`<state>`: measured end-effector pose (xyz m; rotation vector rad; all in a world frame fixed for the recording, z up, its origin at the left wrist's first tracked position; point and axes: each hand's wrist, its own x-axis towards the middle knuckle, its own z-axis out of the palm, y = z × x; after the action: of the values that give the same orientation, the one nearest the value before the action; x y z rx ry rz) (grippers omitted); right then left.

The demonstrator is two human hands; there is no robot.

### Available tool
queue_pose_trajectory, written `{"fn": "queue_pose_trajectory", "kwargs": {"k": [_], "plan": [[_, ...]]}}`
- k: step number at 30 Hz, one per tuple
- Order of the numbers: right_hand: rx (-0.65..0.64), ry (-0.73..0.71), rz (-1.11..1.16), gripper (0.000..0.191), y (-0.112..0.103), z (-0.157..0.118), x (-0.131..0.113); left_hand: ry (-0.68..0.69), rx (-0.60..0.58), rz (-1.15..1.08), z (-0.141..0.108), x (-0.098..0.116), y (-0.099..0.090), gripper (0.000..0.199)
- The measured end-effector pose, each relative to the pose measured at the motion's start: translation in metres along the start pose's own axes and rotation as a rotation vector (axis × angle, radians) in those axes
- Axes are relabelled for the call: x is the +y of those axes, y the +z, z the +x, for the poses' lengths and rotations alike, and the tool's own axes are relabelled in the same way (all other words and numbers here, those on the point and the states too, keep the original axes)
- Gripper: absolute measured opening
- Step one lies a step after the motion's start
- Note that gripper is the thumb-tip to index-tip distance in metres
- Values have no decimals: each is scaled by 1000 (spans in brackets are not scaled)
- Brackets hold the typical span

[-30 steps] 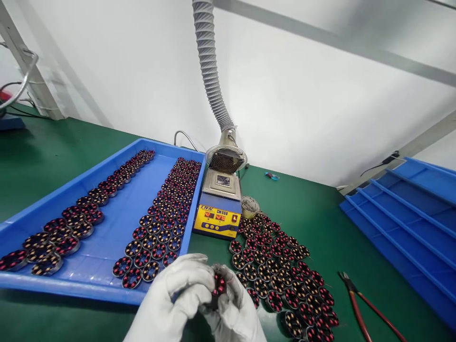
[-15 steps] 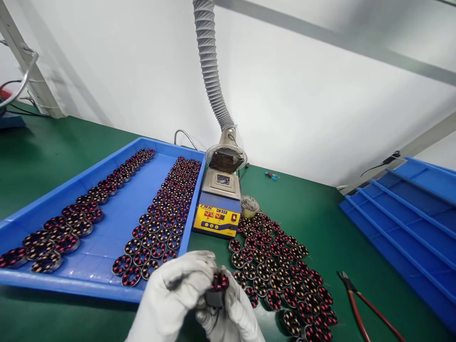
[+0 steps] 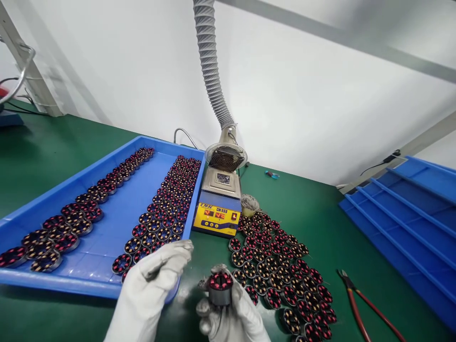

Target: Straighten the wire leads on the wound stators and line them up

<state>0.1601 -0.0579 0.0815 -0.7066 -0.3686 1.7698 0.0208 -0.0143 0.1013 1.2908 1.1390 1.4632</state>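
In my right hand [image 3: 235,308], gloved in white with dark-stained fingertips, a motor stator [image 3: 220,287] sits upright. It is a short dark cylinder with red windings showing in its top, and thin leads hang beneath it. My left hand [image 3: 156,270], also gloved, is apart from the stator, over the near right corner of the blue tray [image 3: 117,209]. Its fingers are pressed together; whether anything small is between them is hidden. Beside my right hand, many similar stators [image 3: 281,270] with red or copper-coloured windings lie on the green table.
Stators stand in two bands along the tray's sides. A yellow-fronted solder pot [image 3: 218,216] with a lit display stands under a grey extraction hose [image 3: 210,61], next to a small cup [image 3: 250,204]. Red-handled cutters [image 3: 352,289] lie right, near stacked blue trays [image 3: 402,228].
My left hand has moved left and slightly down, away from the stator. My right hand keeps hold of the stator, which now shows more fully.
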Motion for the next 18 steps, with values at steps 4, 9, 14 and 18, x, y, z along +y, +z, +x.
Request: {"fn": "queue_pose_trajectory", "kwargs": {"k": [4, 9, 14, 18], "plan": [[19, -36, -63, 34, 2, 1, -6, 369, -317, 290, -5, -6, -4, 34], [1, -29, -105, 27, 4, 7, -6, 472, -365, 218, -3, -12, 0, 29], [-58, 29, -108, 39, 7, 3, -7, 66, -353, -109, 5, -1, 9, 10], [-84, 111, -18, 39, 4, 1, -10, -134, -138, -208, 6, 6, 6, 7]]}}
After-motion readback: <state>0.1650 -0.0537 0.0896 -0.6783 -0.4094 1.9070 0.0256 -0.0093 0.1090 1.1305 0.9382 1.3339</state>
